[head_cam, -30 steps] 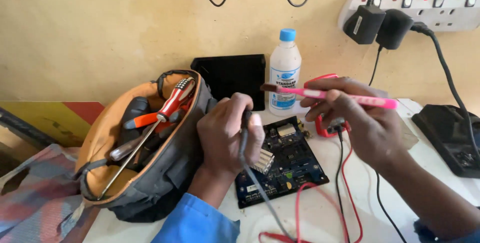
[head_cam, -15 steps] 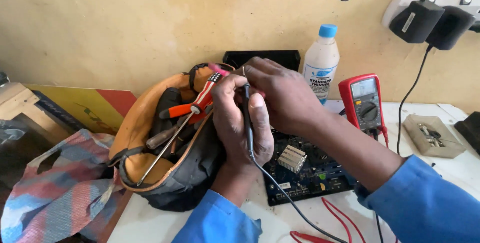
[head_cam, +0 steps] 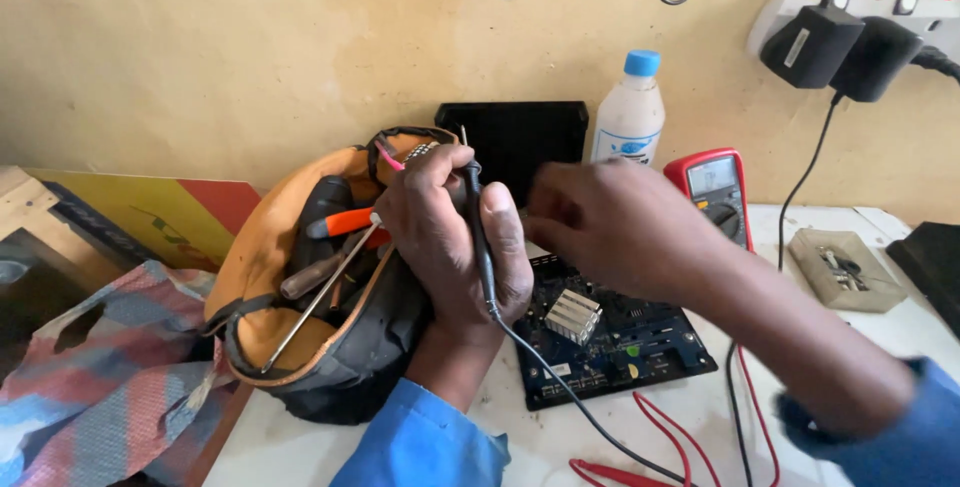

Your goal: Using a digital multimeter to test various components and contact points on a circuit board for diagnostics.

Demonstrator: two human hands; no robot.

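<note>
My left hand (head_cam: 450, 237) is closed around a black meter probe (head_cam: 478, 237), metal tip pointing up and its black cable (head_cam: 570, 397) trailing down over the table. The hand rests against the open orange and black tool bag (head_cam: 265, 287), which holds screwdrivers and orange-handled pliers (head_cam: 340, 222). My right hand (head_cam: 610, 227) hovers, blurred, above the dark blue circuit board (head_cam: 640, 347) with its small silver heatsink (head_cam: 575, 315). Nothing shows clearly in that hand. A red multimeter (head_cam: 715, 187) leans behind it.
A white bottle with a blue cap (head_cam: 630, 112) and a black box (head_cam: 510, 137) stand by the wall. A power strip with two black adapters (head_cam: 830, 42) hangs at top right. A small beige box (head_cam: 845, 267), red leads (head_cam: 650, 452) and a striped cloth bag (head_cam: 90, 387) surround the work.
My right hand held a pink pen-like tool, reached over to the tool bag, and has now pulled back right above the board without it. The left hand keeps the probe.
</note>
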